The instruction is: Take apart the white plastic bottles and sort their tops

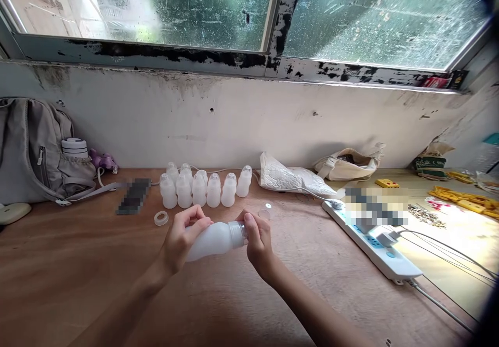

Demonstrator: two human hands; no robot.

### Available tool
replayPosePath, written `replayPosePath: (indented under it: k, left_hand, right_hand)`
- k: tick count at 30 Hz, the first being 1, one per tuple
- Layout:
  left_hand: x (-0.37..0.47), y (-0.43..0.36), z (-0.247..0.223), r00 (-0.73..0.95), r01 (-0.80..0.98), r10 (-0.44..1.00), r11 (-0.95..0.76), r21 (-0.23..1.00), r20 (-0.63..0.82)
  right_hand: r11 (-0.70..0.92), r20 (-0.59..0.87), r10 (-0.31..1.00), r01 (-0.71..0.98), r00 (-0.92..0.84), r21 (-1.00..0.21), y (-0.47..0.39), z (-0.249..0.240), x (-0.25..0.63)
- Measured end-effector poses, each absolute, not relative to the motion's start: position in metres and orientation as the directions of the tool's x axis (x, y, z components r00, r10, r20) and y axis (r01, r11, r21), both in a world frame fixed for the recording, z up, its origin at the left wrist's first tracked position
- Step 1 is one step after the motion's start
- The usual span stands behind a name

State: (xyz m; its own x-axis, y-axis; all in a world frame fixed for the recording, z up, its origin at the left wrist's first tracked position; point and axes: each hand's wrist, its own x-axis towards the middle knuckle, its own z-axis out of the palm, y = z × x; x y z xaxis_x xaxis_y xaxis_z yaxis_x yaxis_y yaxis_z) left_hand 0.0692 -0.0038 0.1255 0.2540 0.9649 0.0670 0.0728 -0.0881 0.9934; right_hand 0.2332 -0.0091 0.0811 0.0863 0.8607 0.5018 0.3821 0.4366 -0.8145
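Observation:
A frosted white baby bottle (212,242) lies nearly level between my two hands, above the wooden table (97,258). My left hand (185,235) is closed round its base end. With thumb and fingers, my right hand (257,235) grips the clear cap (242,232) at the bottle's other end. Whether the cap is turned tight I cannot tell. Behind my hands several similar bottles (213,191) stand upright in a cluster. A white ring (161,218) lies left of my left hand. A small clear disc (264,214) rests just behind my right hand.
A white power strip (374,243) with plugs and cables runs along the right. At the back are a padded white pouch (292,175) and a cream bag (349,165). A dark phone-like slab (133,196) and a grey backpack (35,149) are on the left.

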Motion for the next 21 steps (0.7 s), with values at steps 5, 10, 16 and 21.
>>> replayPosePath:
  k: [5, 10, 16, 21]
  left_hand:
    - [0.075, 0.005, 0.085, 0.226, -0.036, 0.972, -0.060, 0.998, 0.067]
    - [0.074, 0.005, 0.047, 0.138, -0.034, 0.987, -0.074, 0.997, 0.078]
    - [0.059, 0.004, 0.054, 0.077, 0.009, 0.985, -0.154, 0.988, 0.153]
    - [0.040, 0.022, 0.041, -0.111, -0.034, 0.966, -0.238, 0.971, 0.233]
  right_hand:
    - [0.376, 0.455, 0.890, 0.516, 0.030, -0.769, 0.002, 0.079, 0.236]
    - [0.297, 0.381, 0.924, 0.566, 0.033, -0.769, 0.011, 0.064, 0.228]
    - [0.295, 0.349, 0.937, 0.515, 0.007, -0.805, 0.020, 0.073, 0.229]
    - [0.365, 0.454, 0.881, 0.419, 0.135, -0.831, 0.041, 0.120, 0.254]
